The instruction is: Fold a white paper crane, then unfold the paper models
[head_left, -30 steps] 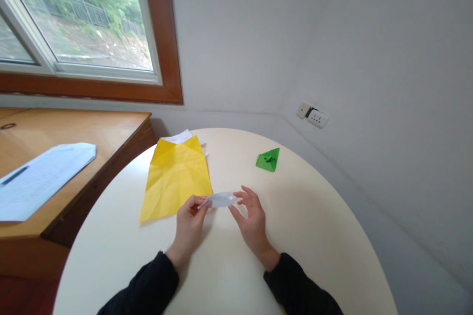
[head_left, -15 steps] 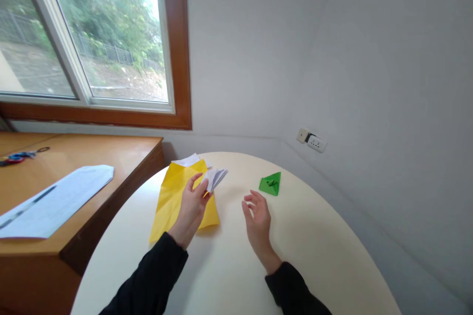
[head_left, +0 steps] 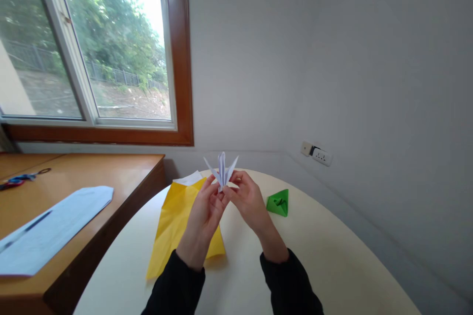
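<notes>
A small white folded paper (head_left: 222, 170), its pointed flaps fanned out and upward, is held above the table between both hands. My left hand (head_left: 207, 206) pinches its lower left side. From the right, my right hand (head_left: 247, 197) grips the lower part with thumb and fingers. The fingers hide part of the paper's base. Below and behind my left hand lies a creased yellow sheet (head_left: 170, 224), with a white sheet (head_left: 188, 178) sticking out past its far edge. A green folded paper piece (head_left: 278, 203) rests to the right of my right hand.
The round white table (head_left: 325, 256) is under my hands. On the left stands a wooden desk (head_left: 121, 177) with scissors (head_left: 24, 177), a pale paper sheet (head_left: 70, 221) and a dark pen (head_left: 39, 221). A wall socket (head_left: 321, 156) sits beyond the table.
My right hand has moved up and left to take hold of the white folded paper. The paper now stands upright with its flaps spread. The camera view has tilted up.
</notes>
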`<state>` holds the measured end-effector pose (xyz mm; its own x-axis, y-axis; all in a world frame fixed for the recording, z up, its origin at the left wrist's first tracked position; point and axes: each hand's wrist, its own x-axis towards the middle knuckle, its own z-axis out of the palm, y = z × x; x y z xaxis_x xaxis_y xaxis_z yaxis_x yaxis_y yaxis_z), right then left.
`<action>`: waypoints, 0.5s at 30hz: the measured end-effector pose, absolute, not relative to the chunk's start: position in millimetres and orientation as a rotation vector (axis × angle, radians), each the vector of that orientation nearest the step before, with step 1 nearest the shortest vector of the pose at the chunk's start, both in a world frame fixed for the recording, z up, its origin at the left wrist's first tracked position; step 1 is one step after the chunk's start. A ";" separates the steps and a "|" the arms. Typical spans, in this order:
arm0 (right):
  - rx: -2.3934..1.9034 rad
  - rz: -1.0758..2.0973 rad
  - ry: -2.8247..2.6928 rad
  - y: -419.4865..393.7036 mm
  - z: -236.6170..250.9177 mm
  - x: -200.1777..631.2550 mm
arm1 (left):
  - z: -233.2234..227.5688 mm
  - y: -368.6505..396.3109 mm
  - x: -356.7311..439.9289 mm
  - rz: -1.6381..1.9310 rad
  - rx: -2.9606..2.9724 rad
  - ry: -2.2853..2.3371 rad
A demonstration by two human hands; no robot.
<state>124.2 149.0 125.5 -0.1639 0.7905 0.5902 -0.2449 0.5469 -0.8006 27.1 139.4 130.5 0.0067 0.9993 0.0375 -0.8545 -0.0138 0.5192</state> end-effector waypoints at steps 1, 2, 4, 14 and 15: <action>-0.504 0.983 -1.493 149.6 126.3 125.4 | 130.0 140.1 26.9 1.536 0.483 0.406; -0.513 0.982 -1.517 150.4 126.8 126.6 | 129.3 140.9 26.8 1.544 0.507 0.413; -0.531 0.971 -1.552 151.8 126.9 128.3 | 127.7 142.2 27.0 1.562 0.566 0.421; -0.649 1.023 -1.542 154.3 121.0 128.2 | 128.9 133.8 30.4 1.572 0.747 0.416; -0.653 1.025 -1.537 154.1 121.1 128.1 | 129.1 132.6 31.8 1.586 0.755 0.422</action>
<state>128.1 154.1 121.1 -0.2258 0.8444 0.4858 -0.1235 0.4698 -0.8741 31.8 132.6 129.1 -0.0184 0.9740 0.2257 -0.7335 -0.1665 0.6589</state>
